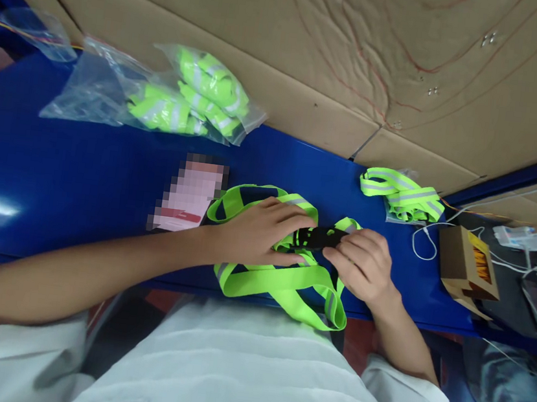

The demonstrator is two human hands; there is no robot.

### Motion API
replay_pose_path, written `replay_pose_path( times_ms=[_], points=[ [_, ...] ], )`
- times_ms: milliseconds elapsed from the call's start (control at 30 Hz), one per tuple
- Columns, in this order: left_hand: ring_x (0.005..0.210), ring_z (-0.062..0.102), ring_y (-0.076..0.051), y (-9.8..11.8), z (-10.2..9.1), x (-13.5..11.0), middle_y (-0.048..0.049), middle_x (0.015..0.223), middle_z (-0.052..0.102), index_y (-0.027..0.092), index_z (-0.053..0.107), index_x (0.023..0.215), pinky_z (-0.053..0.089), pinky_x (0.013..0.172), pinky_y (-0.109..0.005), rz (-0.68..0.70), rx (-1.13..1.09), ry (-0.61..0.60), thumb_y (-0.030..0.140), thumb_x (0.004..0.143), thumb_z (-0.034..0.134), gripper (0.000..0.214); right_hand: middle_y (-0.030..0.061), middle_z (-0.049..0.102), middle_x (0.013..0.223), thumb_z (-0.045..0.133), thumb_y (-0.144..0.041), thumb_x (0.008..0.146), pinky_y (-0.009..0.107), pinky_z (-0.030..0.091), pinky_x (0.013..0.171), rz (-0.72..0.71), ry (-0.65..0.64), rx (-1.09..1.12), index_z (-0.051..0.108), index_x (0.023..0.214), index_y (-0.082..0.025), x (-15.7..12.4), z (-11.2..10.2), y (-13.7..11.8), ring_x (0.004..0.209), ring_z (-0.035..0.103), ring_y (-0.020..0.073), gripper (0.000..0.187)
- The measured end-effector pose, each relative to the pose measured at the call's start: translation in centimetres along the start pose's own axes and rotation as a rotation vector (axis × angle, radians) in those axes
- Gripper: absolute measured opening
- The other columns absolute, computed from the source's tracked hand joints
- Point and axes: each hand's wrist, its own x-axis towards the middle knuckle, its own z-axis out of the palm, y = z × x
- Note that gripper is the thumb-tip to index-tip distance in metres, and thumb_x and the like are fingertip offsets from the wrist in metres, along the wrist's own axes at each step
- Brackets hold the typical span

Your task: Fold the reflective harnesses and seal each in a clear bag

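Observation:
On the blue bench, close to my body, lies a loose pile of neon yellow-green strap [258, 282] with a grey reflective stripe. A black plastic buckle [320, 238] is attached to the strap between my two hands. My left hand [265, 230] comes over the pile from the left, its fingers and thumb closing round the strap at the buckle's left end. The fingers of my right hand [363, 265] are wrapped round the buckle's right end, which they partly hide.
Clear bags of similar straps [208, 92] lie at the back left, near a pixelated pink item [188, 194]. Another folded strap [403, 195] is at the back right. Beyond it stand an open cardboard box [469, 265] and white cables [422, 246]. Cardboard [266, 57] walls the back.

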Motion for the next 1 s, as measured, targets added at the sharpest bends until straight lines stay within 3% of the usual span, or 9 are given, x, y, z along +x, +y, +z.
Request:
replay_pose_path(
  times_ms=[167, 333, 467, 567, 700, 800, 867, 933, 1000],
  points=[
    [0.123, 0.067, -0.029, 0.3, -1.0, -0.2, -0.0108, 0.136, 0.071, 0.021, 0.055, 0.146, 0.041, 0.111, -0.048, -0.066, 0.06, 0.058, 0.029, 0.096, 0.062, 0.05, 0.0047, 0.071, 0.099, 0.073, -0.011, 0.092, 0.041, 0.064, 0.088, 0.166, 0.077, 0.09, 0.067, 0.113, -0.025, -0.8, -0.5, 1.0, 0.099, 0.072, 0.0215, 0.026],
    [0.123, 0.066, -0.029, 1.2, -2.7, -0.1, -0.0111, 0.137, 0.071, 0.023, 0.052, 0.154, 0.038, 0.11, -0.048, 0.05, 0.194, 0.134, 0.032, 0.103, 0.051, 0.051, 0.0044, 0.067, 0.096, 0.073, -0.011, 0.088, 0.04, 0.064, 0.081, 0.221, 0.133, 0.143, 0.064, 0.11, -0.023, -0.3, -1.5, 0.9, 0.093, 0.073, 0.022, 0.027],
    [0.118, 0.067, -0.029, 1.0, -2.6, 0.0, -0.011, 0.133, 0.073, 0.022, 0.054, 0.152, 0.04, 0.106, -0.049, 0.07, 0.301, 0.174, 0.022, 0.1, 0.05, 0.052, 0.0051, 0.069, 0.095, 0.07, -0.012, 0.09, 0.039, 0.063, 0.079, 0.267, 0.105, 0.133, 0.062, 0.111, -0.023, -0.1, -1.0, 0.2, 0.091, 0.072, 0.0222, 0.025],
    [0.106, 0.07, -0.027, 0.4, -2.3, 0.0, -0.0085, 0.118, 0.077, 0.024, 0.059, 0.145, 0.043, 0.102, -0.048, 0.074, 0.345, 0.207, 0.017, 0.097, 0.05, 0.049, 0.0054, 0.071, 0.096, 0.069, -0.012, 0.092, 0.037, 0.061, 0.078, 0.302, 0.057, 0.129, 0.06, 0.115, -0.023, -0.2, -0.4, 0.1, 0.09, 0.071, 0.0216, 0.027],
    [0.096, 0.071, -0.025, -0.4, -2.7, 0.2, -0.008, 0.11, 0.078, 0.022, 0.064, 0.132, 0.049, 0.095, -0.046, -0.042, 0.307, 0.276, 0.022, 0.102, 0.049, 0.033, 0.0052, 0.071, 0.096, 0.073, -0.01, 0.089, 0.034, 0.058, 0.077, 0.376, 0.138, 0.057, 0.063, 0.116, -0.022, -0.6, -0.9, 0.6, 0.089, 0.07, 0.0212, 0.032],
    [0.107, 0.072, -0.025, -0.3, -3.6, 0.5, -0.0069, 0.119, 0.077, 0.023, 0.063, 0.13, 0.052, 0.1, -0.046, -0.195, 0.206, 0.321, 0.028, 0.106, 0.049, 0.029, 0.0071, 0.069, 0.098, 0.075, -0.012, 0.09, 0.037, 0.057, 0.076, 0.517, 0.235, -0.031, 0.064, 0.13, -0.022, -0.7, -2.1, 1.3, 0.088, 0.068, 0.0231, 0.043],
    [0.117, 0.07, -0.025, 0.0, -4.4, 0.7, -0.0053, 0.126, 0.075, 0.025, 0.065, 0.128, 0.053, 0.105, -0.048, -0.231, 0.156, 0.377, 0.028, 0.107, 0.049, 0.026, 0.0097, 0.068, 0.099, 0.073, -0.015, 0.093, 0.04, 0.056, 0.077, 0.585, 0.238, -0.101, 0.066, 0.137, -0.022, -0.8, -3.0, 1.8, 0.087, 0.066, 0.0247, 0.045],
    [0.125, 0.066, -0.024, 0.0, -5.5, 0.7, -0.0016, 0.133, 0.071, 0.027, 0.068, 0.124, 0.052, 0.11, -0.049, -0.212, 0.141, 0.477, 0.029, 0.106, 0.055, 0.022, 0.0123, 0.069, 0.1, 0.072, -0.017, 0.094, 0.043, 0.054, 0.081, 0.604, 0.26, -0.19, 0.073, 0.132, -0.021, -1.0, -3.8, 2.5, 0.09, 0.066, 0.0264, 0.038],
    [0.128, 0.061, -0.022, -0.7, -6.9, 0.8, 0.003, 0.135, 0.066, 0.029, 0.068, 0.122, 0.05, 0.113, -0.049, -0.178, 0.171, 0.631, 0.028, 0.104, 0.063, 0.019, 0.0142, 0.072, 0.101, 0.073, -0.02, 0.094, 0.045, 0.052, 0.086, 0.584, 0.367, -0.283, 0.078, 0.124, -0.02, -1.7, -4.8, 3.6, 0.097, 0.067, 0.028, 0.03]
  ],
)
